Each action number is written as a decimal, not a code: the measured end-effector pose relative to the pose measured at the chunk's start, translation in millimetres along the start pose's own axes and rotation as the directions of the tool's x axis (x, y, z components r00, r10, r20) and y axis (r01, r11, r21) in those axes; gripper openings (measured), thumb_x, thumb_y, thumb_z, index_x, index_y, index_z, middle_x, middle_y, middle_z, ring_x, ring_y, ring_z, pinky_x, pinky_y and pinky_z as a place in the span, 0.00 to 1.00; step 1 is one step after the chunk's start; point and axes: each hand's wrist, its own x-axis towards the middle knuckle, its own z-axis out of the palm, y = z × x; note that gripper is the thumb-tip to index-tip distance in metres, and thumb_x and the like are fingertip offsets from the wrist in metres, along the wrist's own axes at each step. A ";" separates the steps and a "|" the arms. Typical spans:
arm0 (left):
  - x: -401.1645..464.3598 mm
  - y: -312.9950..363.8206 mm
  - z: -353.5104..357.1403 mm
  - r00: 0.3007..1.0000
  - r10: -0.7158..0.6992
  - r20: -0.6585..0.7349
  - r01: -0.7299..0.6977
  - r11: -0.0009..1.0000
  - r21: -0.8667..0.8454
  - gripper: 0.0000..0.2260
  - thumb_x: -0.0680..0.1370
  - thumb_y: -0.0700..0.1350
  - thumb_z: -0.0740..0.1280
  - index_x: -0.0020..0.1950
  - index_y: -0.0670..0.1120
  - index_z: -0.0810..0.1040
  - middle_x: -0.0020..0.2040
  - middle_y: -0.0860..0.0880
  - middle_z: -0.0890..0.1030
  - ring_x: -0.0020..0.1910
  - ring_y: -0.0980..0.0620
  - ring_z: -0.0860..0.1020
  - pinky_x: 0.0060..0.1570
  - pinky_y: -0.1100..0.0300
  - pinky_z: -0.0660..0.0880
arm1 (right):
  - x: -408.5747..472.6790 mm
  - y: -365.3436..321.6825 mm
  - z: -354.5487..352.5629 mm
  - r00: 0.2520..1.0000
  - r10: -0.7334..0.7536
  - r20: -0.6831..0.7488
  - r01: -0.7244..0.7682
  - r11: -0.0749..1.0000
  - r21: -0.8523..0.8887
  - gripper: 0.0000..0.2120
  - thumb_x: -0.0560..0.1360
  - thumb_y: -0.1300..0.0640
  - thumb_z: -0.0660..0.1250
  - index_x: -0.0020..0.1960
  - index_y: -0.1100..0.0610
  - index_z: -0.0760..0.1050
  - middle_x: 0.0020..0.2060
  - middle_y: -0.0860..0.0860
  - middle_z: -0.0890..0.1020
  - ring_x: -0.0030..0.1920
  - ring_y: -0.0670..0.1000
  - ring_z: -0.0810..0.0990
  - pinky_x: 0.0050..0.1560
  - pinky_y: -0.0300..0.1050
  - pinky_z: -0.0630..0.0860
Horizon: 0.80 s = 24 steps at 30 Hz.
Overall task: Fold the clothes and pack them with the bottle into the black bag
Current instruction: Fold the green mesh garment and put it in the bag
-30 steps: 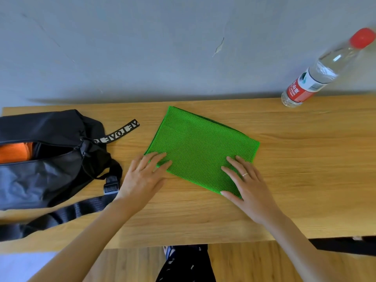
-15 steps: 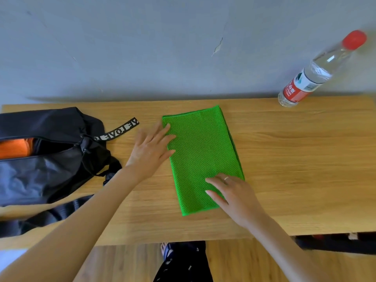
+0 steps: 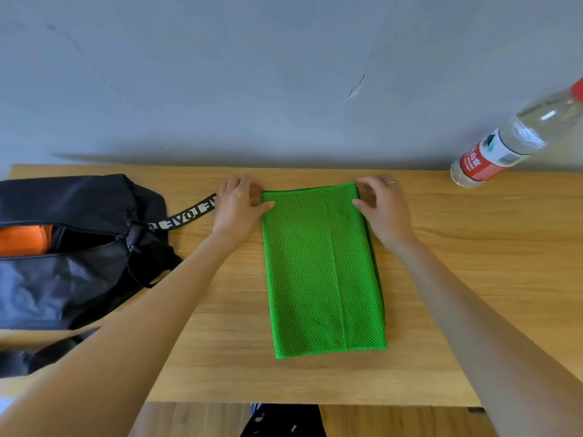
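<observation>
Green mesh garment flat at table centre, folded into long rectangle running near to far. Left hand at far-left corner, thumb on top of fabric, fingers curled at edge, pinching it. Right hand mirrors at far-right corner, thumb on cloth, same pinch. Black bag on left, unzipped, orange garment inside; lettered strap runs toward left hand. Clear bottle, red cap, stands far right by wall.
</observation>
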 end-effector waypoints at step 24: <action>26.1 24.4 -29.2 1.000 -0.021 -0.003 0.016 0.820 -0.572 0.12 0.69 0.34 0.74 0.49 0.46 0.80 0.41 0.50 0.79 0.27 0.61 0.73 0.32 0.69 0.72 | 27.7 -7.5 -30.0 0.999 0.041 -0.023 -0.020 0.808 0.589 0.18 0.68 0.73 0.70 0.55 0.58 0.76 0.33 0.48 0.77 0.33 0.36 0.73 0.38 0.30 0.68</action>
